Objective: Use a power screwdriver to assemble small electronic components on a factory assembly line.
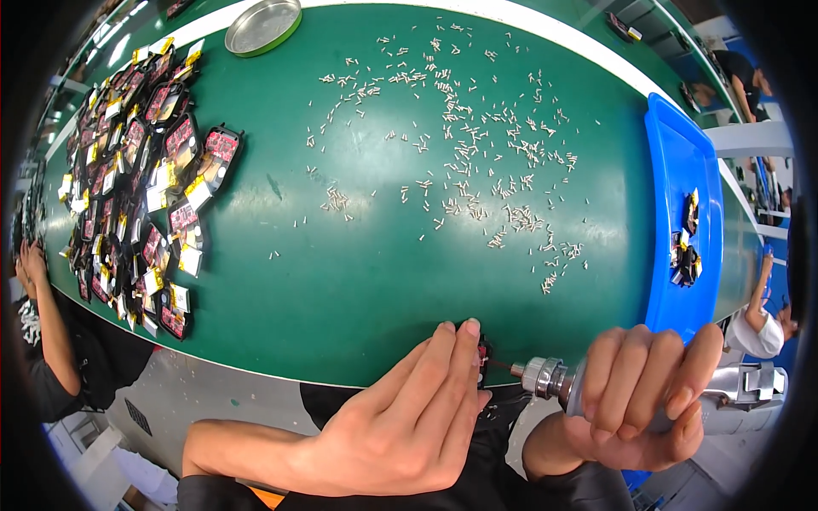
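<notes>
My left hand [400, 417] is at the near edge of the green table, its fingers closed around a small black device [483, 351] with a bit of red showing. Most of that device is hidden behind the fingers. In my right hand [643, 396] is a silver power screwdriver [547, 377], held level with its tip pointing left at the device. Whether the tip touches the device I cannot tell. Many small screws [460, 162] lie scattered over the table beyond both hands.
A heap of black device housings [128, 179] with red boards and white-and-yellow parts covers the table's left. At the right stands a blue tray [663, 255] holding several devices. A round metal tin [264, 30] sits far back. Other people work at both sides.
</notes>
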Demonstrator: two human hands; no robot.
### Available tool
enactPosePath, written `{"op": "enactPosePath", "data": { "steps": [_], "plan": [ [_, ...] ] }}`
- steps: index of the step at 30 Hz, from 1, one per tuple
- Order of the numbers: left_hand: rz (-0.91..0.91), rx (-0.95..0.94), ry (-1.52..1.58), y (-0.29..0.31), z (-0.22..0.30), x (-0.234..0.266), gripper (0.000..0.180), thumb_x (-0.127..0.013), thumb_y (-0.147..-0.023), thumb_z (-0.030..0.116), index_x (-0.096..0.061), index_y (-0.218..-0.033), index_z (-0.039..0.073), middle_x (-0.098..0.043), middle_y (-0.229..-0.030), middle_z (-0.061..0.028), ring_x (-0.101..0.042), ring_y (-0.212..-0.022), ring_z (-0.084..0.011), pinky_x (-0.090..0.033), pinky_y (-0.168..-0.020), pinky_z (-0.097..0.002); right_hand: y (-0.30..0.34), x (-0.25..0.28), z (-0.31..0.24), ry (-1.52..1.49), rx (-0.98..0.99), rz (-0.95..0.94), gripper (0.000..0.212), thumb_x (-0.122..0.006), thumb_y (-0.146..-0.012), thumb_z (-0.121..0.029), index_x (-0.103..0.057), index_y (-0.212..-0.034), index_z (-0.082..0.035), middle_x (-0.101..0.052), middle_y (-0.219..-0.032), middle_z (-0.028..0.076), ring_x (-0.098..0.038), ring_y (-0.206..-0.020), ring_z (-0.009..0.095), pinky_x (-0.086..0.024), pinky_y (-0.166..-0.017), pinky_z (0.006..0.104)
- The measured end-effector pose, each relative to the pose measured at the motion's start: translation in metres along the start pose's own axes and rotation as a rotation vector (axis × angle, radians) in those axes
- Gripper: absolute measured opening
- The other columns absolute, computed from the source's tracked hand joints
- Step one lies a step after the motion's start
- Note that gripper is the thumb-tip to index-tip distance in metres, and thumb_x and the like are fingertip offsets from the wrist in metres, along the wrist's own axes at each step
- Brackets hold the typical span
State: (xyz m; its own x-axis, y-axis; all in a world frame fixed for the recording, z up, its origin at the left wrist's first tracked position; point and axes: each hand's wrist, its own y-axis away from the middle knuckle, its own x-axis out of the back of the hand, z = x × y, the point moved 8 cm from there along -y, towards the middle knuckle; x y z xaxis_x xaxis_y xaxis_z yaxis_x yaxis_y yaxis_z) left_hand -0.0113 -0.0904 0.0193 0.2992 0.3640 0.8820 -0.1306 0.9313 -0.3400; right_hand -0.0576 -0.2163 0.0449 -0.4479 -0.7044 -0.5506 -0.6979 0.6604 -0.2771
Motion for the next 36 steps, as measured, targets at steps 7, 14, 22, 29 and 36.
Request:
{"op": "enactPosePath", "data": {
  "steps": [7,14,22,29,36],
  "plan": [
    [0.028,0.005,0.015,0.0008,-0.0011,-0.0002,0.026,-0.066,-0.072,0.008,-0.064,-0.086,-0.013,-0.066,-0.1,-0.0267,-0.066,-0.09,-0.0339,-0.057,-0.075,-0.0335,-0.0007,0.0035,0.0045,0.029,-0.026,0.014,0.019,-0.056,-0.088,-0.014,-0.038,-0.083,-0.011,-0.043,-0.052,0.0,-0.044,-0.037,0.009,-0.033,-0.045,0.0237],
    [0.05,0.019,0.027,0.0006,-0.0022,-0.0001,0.026,-0.067,-0.07,0.007,-0.064,-0.086,-0.013,-0.066,-0.099,-0.0264,-0.066,-0.089,-0.0334,-0.057,-0.074,-0.0333,-0.0003,0.0029,0.0055,0.037,-0.026,0.009,0.019,-0.056,-0.089,-0.015,-0.038,-0.083,-0.011,-0.043,-0.052,0.0,-0.045,-0.038,0.009,-0.033,-0.045,0.0237],
    [0.054,0.019,0.027,0.0006,-0.0023,-0.0006,0.026,-0.067,-0.07,0.008,-0.064,-0.086,-0.013,-0.066,-0.099,-0.026,-0.065,-0.089,-0.0331,-0.057,-0.073,-0.0332,-0.0007,0.0006,0.0088,0.032,-0.043,-0.003,0.018,-0.055,-0.088,-0.014,-0.039,-0.083,-0.01,-0.044,-0.052,0.001,-0.045,-0.038,0.01,-0.035,-0.045,0.0239],
    [0.053,0.017,0.025,0.0008,-0.0023,-0.0002,0.024,-0.066,-0.073,0.008,-0.064,-0.086,-0.012,-0.066,-0.099,-0.0256,-0.066,-0.089,-0.0332,-0.057,-0.073,-0.0327,-0.0026,0.0002,0.0045,0.03,-0.04,0.01,0.017,-0.055,-0.088,-0.014,-0.039,-0.083,-0.01,-0.044,-0.05,0.001,-0.043,-0.036,0.01,-0.036,-0.044,0.0242],
    [0.065,0.025,0.029,0.0028,-0.0042,-0.0007,0.023,-0.066,-0.073,0.007,-0.064,-0.087,-0.012,-0.066,-0.1,-0.0246,-0.065,-0.089,-0.032,-0.057,-0.074,-0.0324,-0.0032,0.0036,0.0071,-0.12,-0.141,-0.045,0.016,-0.054,-0.089,-0.013,-0.039,-0.082,-0.01,-0.044,-0.05,0.001,-0.044,-0.035,0.009,-0.037,-0.041,0.0228]
  ]
}}
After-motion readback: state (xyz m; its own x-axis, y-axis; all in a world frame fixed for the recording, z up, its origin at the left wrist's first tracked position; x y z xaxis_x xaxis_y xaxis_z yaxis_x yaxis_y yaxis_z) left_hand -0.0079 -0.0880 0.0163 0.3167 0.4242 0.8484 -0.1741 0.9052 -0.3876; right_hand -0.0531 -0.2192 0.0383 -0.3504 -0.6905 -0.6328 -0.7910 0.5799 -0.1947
